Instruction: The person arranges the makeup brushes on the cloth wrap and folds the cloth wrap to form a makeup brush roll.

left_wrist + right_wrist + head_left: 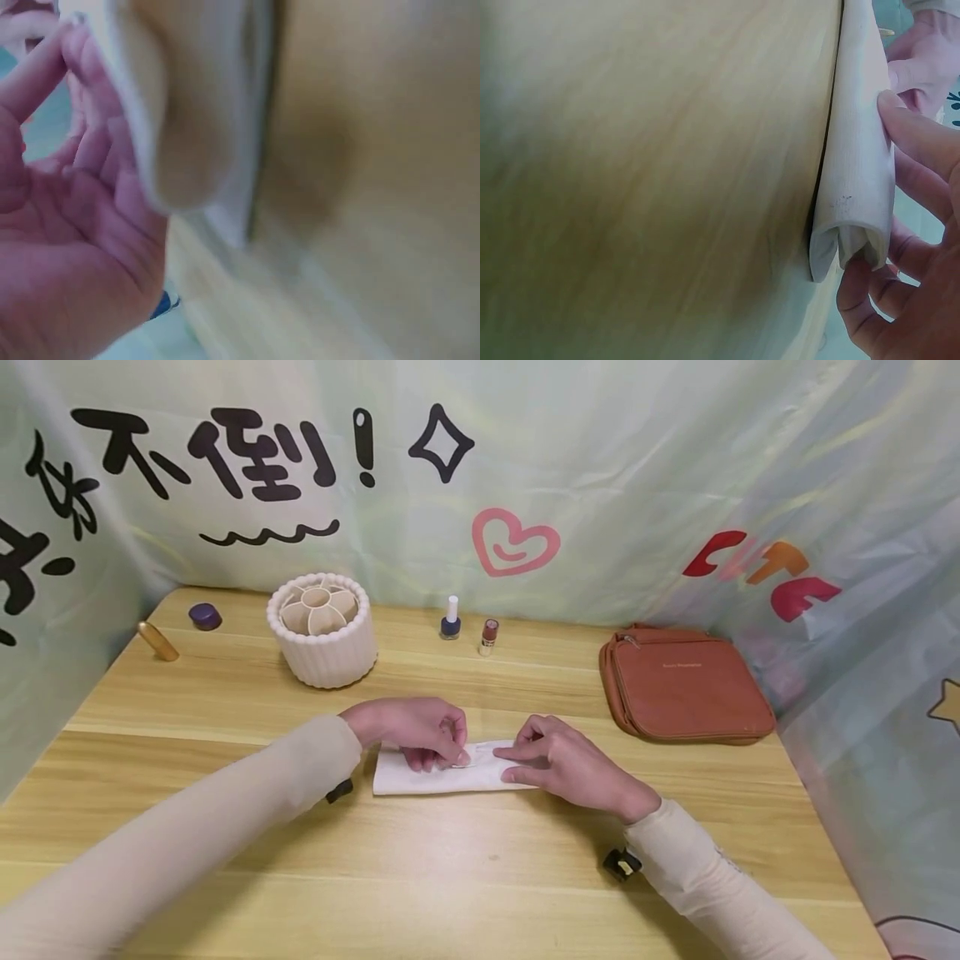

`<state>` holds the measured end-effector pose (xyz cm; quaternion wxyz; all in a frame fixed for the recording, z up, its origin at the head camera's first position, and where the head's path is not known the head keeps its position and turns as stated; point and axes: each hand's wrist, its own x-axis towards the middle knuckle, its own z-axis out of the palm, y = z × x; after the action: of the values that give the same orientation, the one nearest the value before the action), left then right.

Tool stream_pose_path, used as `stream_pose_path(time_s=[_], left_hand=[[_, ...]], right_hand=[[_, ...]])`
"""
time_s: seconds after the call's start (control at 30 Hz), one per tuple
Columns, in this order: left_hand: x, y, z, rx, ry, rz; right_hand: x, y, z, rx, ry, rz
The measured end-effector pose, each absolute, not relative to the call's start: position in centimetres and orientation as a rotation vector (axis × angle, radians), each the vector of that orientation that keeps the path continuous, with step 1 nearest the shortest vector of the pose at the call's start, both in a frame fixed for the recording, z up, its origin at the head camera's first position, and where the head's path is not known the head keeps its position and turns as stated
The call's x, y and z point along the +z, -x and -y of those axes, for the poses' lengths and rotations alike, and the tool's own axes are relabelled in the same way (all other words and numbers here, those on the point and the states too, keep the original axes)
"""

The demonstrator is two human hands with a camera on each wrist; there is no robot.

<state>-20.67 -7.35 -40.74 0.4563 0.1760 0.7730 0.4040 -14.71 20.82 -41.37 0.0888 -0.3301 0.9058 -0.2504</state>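
Observation:
A long white folded piece, seemingly cloth [427, 783], lies on the table in front of me, its layers bending round in a loop at the end [855, 180]. My left hand [423, 731] is over its left half, thumb and forefinger pinching a small pale bit [462, 763] at its surface, too small to identify. In the left wrist view, my left palm [82, 232] is beside the fold. My right hand [573, 764] holds the right end: thumb and forefinger lie on top, while other fingers [859, 300] bend at the looped end.
A ribbed cream organiser [330, 652] stands at the back left, near a purple lidded pot [205, 617] and a gold tube [157, 641]. Dark nail polish [450, 625] and a lipstick [489, 637] stand behind my hands. A brown zipped case [690, 685] lies at the right.

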Motion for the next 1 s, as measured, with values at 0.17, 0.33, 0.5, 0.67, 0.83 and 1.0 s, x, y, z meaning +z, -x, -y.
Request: stream_pose_path(time_s=[0.17,0.33,0.5,0.67,0.83,1.0], left_hand=[[-40.1,21.5,6.7,0.901,-0.333,-1.877],[-39.5,21.6,6.3,0.821,-0.327,-1.883],[-39.0,21.7,6.0,0.752,-0.323,-1.917],[-38.9,21.5,5.8,0.670,-0.351,-2.003],[-38.6,21.3,5.6,0.598,-0.360,-2.094],[-38.6,21.1,5.7,0.559,-0.371,-2.136]], right_hand=[[-41.5,14.7,-20.9,-0.742,0.982,-2.701],[-41.5,14.6,-20.8,-0.753,0.983,-2.694],[-41.4,14.6,-20.7,-0.744,0.974,-2.694],[-41.6,14.6,-20.7,-0.734,1.005,-2.701],[-41.6,14.6,-20.8,-0.747,1.024,-2.697],[-41.7,14.6,-20.8,-0.747,1.030,-2.693]])
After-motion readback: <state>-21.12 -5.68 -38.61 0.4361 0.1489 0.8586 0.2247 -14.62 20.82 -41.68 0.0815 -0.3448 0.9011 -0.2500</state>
